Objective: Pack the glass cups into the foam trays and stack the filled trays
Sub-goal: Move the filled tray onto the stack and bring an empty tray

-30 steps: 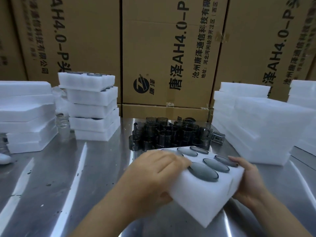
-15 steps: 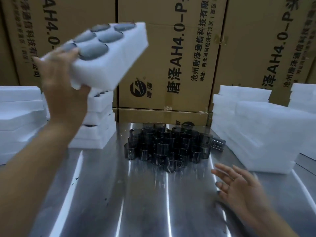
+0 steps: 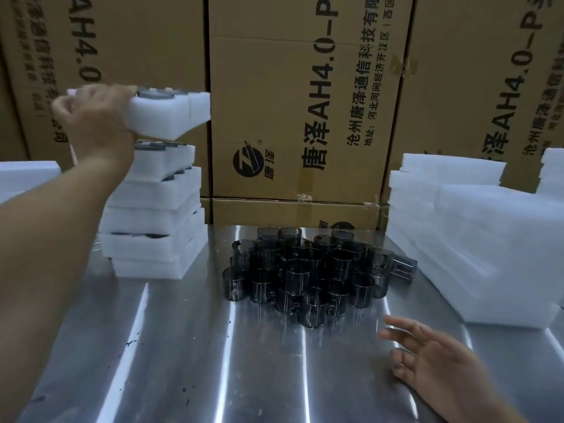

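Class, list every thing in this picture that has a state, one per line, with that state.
Filled tray: in the air, not yet set down.
Left hand: grips that tray.
Tray stack: standing on the table, edges uneven.
Glass cups: loose, unpacked, clustered.
Right hand: open, holds nothing.
Foam pile: no cups visible.

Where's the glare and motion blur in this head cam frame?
Head view: glare streaks run down the steel table; the left hand and the filled tray it grips are motion-blurred, the right hand slightly soft; the glass cups read fairly sharp; edges of the cartons bow from the wide lens.
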